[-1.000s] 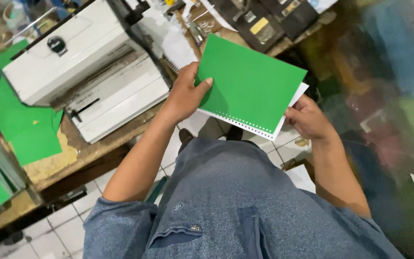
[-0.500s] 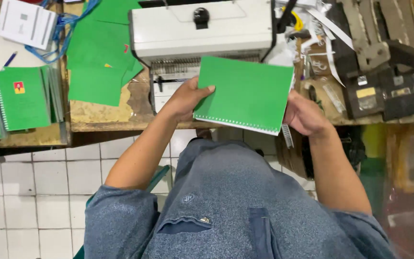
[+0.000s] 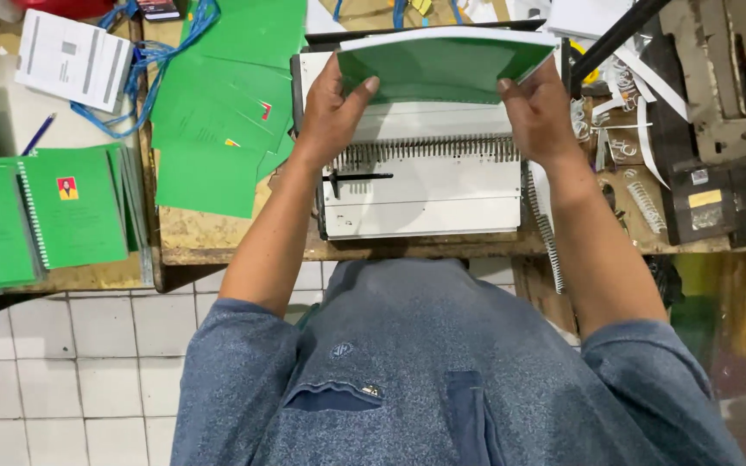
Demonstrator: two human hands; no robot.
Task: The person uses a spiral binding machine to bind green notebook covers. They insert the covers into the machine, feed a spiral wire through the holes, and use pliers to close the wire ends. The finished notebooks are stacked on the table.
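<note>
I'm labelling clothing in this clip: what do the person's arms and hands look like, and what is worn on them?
Both hands, the left hand and the right hand, are bare: no gloves, rings or watch visible. The forearms are uncovered. Short sleeves of a heathered blue-grey shirt end near the elbows.

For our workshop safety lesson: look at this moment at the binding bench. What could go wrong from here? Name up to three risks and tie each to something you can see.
1. The green-covered booklet is held only at its two ends by the left hand and right hand; loose pages could slip or misalign.
2. Both hands hover above the binding machine's metal comb; fingers might get pinched.
3. Loose wire spirals lie at the bench edge and could snag a sleeve or fall.
</note>
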